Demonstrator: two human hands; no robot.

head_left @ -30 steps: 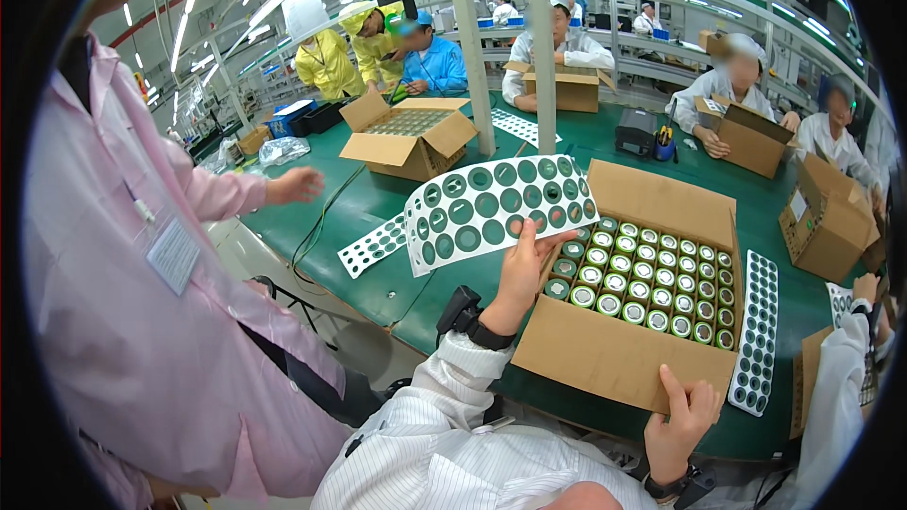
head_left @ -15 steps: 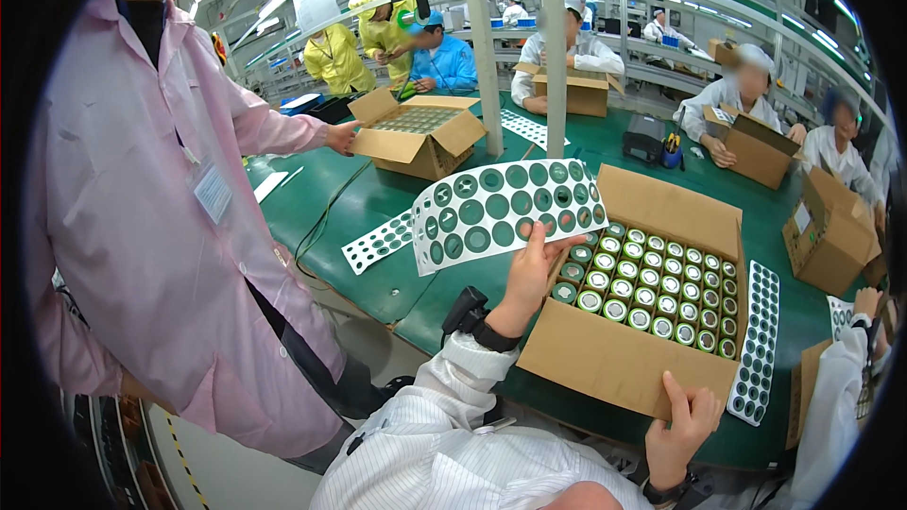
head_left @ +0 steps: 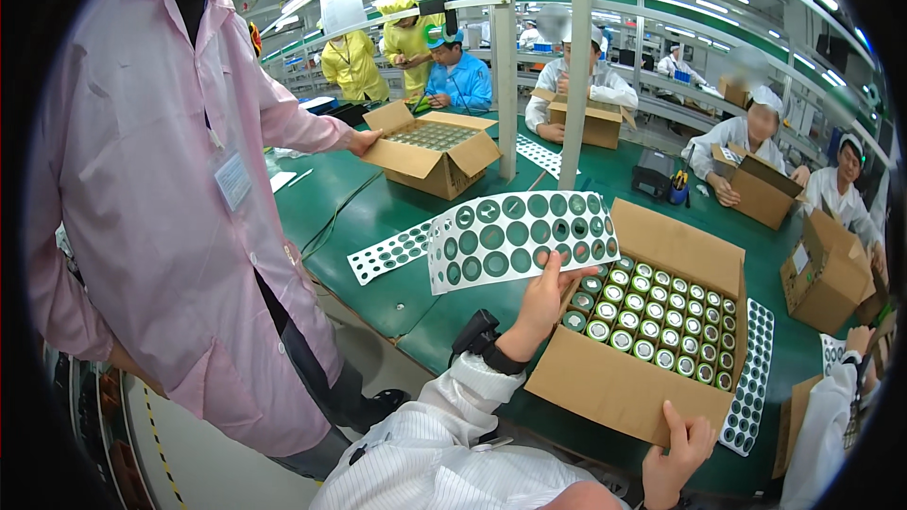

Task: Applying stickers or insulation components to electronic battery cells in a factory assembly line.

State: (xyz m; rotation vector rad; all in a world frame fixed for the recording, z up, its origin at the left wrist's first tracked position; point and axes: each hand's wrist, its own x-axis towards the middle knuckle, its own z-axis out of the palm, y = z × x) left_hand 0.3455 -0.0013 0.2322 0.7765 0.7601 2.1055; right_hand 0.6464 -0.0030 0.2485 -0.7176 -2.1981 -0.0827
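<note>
My left hand [head_left: 537, 310] is closed on the lower right edge of a white sheet of round dark green stickers [head_left: 518, 234], its thumb in front. The sheet is raised beside an open cardboard box [head_left: 605, 373] and bends at its left end. Inside stand rows of green cylindrical battery cells [head_left: 664, 335] with pale metal tops. Along the left column, cell tops [head_left: 573, 320] look dark green. My right hand [head_left: 678, 453] is at the near flap, index finger stretched onto its edge, the other fingers loosely bent, with nothing visible in them.
Another sticker sheet [head_left: 749, 382] lies right of the box, and one [head_left: 389, 252] lies to the left. A person in a pink coat [head_left: 179, 179] touches a second box of cells [head_left: 416, 162]. A post [head_left: 573, 66] rises beyond. Co-workers handle boxes [head_left: 756, 191] across the green table [head_left: 345, 212].
The whole view has shifted slightly, moving the scene down and partly sideways. My left hand still holds the sticker sheet, and my right index finger stays at the near flap.
</note>
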